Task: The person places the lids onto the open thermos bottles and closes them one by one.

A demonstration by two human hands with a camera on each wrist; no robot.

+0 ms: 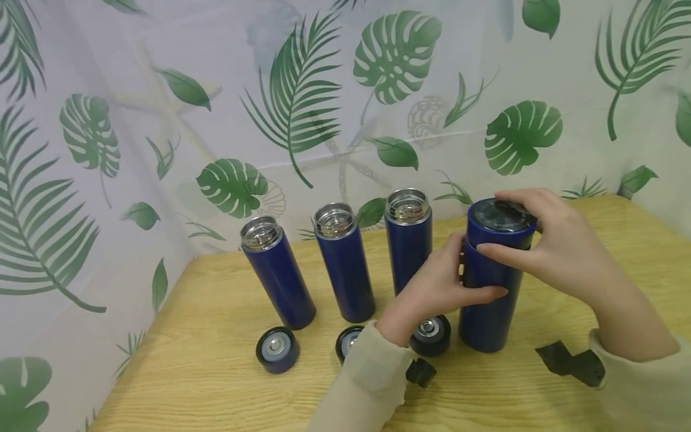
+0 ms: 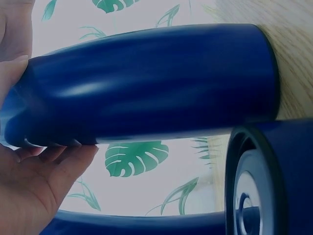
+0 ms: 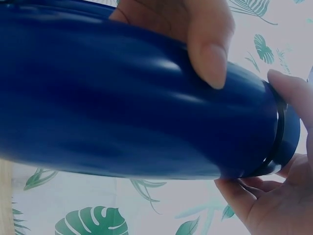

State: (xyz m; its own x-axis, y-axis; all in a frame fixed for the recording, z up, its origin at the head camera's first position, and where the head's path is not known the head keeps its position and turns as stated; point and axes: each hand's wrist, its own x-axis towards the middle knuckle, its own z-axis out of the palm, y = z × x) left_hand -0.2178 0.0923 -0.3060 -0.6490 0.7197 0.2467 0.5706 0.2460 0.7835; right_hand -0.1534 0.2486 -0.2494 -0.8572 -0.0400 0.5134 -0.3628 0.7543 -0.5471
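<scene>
A dark blue thermos bottle (image 1: 488, 318) stands upright on the table at the right, its lid (image 1: 501, 217) on top. My left hand (image 1: 434, 282) grips the bottle's upper body, thumb across the front and fingers behind. Around the lid curls my right hand (image 1: 550, 240), with the thumb at its front edge and the fingers over the far side. In the right wrist view a thin dark gap (image 3: 279, 129) shows between lid and body. The left wrist view shows the bottle's smooth side (image 2: 161, 83) down to its base.
Three more blue bottles without lids, the left one (image 1: 281, 279), the middle one (image 1: 348, 270) and the right one (image 1: 408, 240), stand in a row. Their lids lie upside down in front, including the leftmost lid (image 1: 277, 350). A leaf-patterned cloth (image 1: 345, 120) hangs behind the wooden table (image 1: 205, 372).
</scene>
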